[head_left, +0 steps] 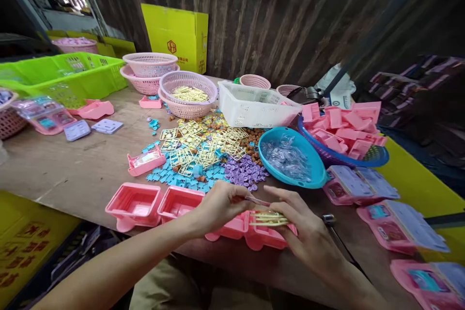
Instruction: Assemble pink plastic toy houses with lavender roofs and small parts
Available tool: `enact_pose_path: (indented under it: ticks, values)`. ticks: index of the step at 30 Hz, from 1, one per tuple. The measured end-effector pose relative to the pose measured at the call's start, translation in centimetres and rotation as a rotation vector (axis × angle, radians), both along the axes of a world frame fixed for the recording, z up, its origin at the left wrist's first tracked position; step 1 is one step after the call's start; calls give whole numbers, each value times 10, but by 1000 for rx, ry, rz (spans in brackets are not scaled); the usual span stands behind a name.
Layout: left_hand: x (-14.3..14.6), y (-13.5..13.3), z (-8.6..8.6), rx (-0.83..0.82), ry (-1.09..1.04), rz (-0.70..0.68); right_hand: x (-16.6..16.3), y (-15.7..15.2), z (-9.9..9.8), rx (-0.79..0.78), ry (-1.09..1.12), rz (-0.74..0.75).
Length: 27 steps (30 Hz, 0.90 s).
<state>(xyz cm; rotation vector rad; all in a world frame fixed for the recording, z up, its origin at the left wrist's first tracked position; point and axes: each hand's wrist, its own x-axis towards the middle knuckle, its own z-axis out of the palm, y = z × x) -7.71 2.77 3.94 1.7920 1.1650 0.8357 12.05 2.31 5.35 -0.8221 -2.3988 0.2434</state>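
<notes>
My left hand (223,203) is closed in a pinch on the edge of a thin, shiny strip (258,201), perhaps clear plastic, whose kind I cannot make out. Close by, my right hand (305,225) holds a stack of pale yellow plastic frames (269,219) between thumb and fingers, edge-on to me. Beneath both hands stands a row of open pink plastic boxes, among them one pink box (136,203) at the left end and another (181,201) beside it. Parts of the boxes on the right are hidden by my hands.
Loose yellow frames (207,147), blue pieces (189,179) and purple discs (247,170) lie ahead. A blue bowl (323,174) of clear packets stands right, near a basket of pink parts (339,131). Finished-looking pink cases (395,227) line the right edge. A green crate (83,87) stands left.
</notes>
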Motion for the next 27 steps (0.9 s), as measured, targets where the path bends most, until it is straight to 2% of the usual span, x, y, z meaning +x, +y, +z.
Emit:
enact_pose_path:
  ticks: [3, 5, 8, 11, 14, 16, 19, 21, 24, 27]
  values:
    - [12, -1, 2, 19, 36, -49, 6, 0, -3, -11, -33, -7]
    - [17, -1, 0, -12, 43, -26, 11, 3, -8, -54, -67, -44]
    - [22, -1, -14, 46, 170, 11, 22, 9, -23, -66, -168, -89]
    - [29, -4, -36, 160, 364, -75, 30, 17, -43, 49, -322, -104]
    - [38, -6, -53, 173, 527, -139, 31, 22, -61, 145, -502, -119]
    - [43, -6, -59, 180, 599, -151, 29, 23, -70, 160, -555, -135]
    - [46, -7, -58, 187, 640, -156, 30, 21, -79, 125, -538, -172]
    - [44, -8, -53, 191, 620, -156, 34, 20, -79, 60, -507, -143]
    - [34, -5, -43, 201, 538, -140, 43, 28, -66, -54, -453, -56]
    - [6, 19, -35, 150, 536, -26, 37, 58, -47, -124, -370, -63]
